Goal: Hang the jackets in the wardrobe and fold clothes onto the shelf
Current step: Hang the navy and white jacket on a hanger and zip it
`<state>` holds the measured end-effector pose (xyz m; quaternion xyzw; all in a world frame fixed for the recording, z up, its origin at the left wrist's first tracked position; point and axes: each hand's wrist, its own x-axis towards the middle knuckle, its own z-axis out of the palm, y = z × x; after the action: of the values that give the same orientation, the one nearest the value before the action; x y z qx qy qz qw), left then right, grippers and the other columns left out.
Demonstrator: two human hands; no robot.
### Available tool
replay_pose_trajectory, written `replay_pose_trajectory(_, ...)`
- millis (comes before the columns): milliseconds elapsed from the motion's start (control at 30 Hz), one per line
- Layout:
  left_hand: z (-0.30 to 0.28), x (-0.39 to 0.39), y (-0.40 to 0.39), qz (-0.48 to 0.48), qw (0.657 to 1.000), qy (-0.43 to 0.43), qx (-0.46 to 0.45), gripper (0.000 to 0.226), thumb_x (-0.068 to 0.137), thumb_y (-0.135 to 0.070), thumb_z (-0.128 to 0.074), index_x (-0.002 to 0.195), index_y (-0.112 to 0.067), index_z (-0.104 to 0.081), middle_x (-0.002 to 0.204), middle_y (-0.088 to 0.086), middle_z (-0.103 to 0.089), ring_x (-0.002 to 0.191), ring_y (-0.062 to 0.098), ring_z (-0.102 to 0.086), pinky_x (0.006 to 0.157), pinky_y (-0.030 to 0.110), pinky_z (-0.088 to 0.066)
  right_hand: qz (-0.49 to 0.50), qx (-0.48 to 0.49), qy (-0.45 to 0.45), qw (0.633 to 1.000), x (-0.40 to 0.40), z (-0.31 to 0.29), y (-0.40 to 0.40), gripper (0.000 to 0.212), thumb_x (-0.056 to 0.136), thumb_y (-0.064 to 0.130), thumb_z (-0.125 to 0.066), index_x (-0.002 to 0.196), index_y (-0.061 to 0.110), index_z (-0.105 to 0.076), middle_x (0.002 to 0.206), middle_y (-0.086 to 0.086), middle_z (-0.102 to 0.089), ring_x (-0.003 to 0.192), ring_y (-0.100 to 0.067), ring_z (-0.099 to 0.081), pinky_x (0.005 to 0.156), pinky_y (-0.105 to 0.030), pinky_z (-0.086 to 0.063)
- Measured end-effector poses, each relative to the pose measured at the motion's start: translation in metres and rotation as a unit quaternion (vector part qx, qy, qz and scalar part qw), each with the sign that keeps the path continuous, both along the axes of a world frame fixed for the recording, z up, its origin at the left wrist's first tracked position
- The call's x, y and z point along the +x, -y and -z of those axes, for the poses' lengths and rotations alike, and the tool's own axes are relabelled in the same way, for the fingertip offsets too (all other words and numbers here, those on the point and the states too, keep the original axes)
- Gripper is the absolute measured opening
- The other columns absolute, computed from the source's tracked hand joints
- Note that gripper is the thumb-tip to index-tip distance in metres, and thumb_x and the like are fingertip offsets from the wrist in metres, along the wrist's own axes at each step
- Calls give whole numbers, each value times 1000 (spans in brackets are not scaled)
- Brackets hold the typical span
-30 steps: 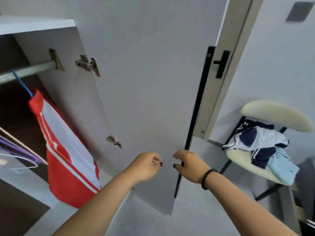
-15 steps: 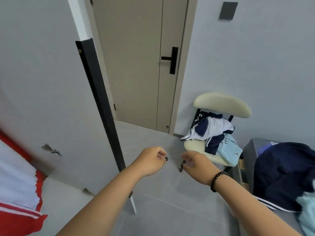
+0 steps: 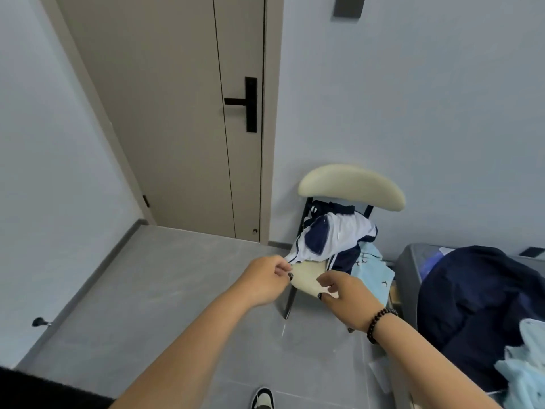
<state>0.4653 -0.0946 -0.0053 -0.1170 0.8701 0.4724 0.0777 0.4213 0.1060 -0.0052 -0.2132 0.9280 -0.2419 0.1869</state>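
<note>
From the head camera we see both forearms stretched toward the cream padded chair with black metal legs (image 3: 351, 180). Our left hand (image 3: 264, 280) has its fingers curled at the hem of the white-and-navy jacket (image 3: 336, 234) heaped on the seat; we cannot tell whether it pinches the cloth. Our right hand (image 3: 348, 296), beaded bracelet at the wrist, hovers loosely curled and empty above the seat's front edge.

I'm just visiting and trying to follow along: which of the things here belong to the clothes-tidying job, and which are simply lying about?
Part of the job:
- white and navy jacket on the chair
- light blue garment beside it
- dark navy garment at right
- left hand and right hand, reaching towards the chair

Just there:
- door
- door handle
- beaded bracelet
- shoe
</note>
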Motion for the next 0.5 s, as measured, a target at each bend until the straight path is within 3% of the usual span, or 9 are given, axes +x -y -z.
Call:
replay_pose_trajectory(133,8,-75,6,1,1000,10,24,24,86,-17,-52,87,-41,-59,92,-19,-61,83,-5,-59,63,8,-41,40,-10,23,999,-70,6,1,31,90,21,-56,121,24,-55,116,9,-58,98,-6,-55,84,-14,-41)
replay_pose_trajectory(333,22,-168,10,32,999,31,17,28,84,-18,-51,87,-44,-58,93,-20,-60,88,-4,-59,70,12,-44,76,-1,26,997,-157,27,-11,28,90,21,-56,118,22,-57,114,10,-59,89,-1,-55,64,0,-37)
replay_pose_trajectory(500,27,-232,5,49,998,47,14,27,85,-18,-51,94,-42,-60,94,-22,-59,85,-9,-58,57,3,-42,87,5,55,995,-223,38,-26,29,91,20,-55,120,21,-56,117,6,-59,97,-7,-55,80,-10,-37)
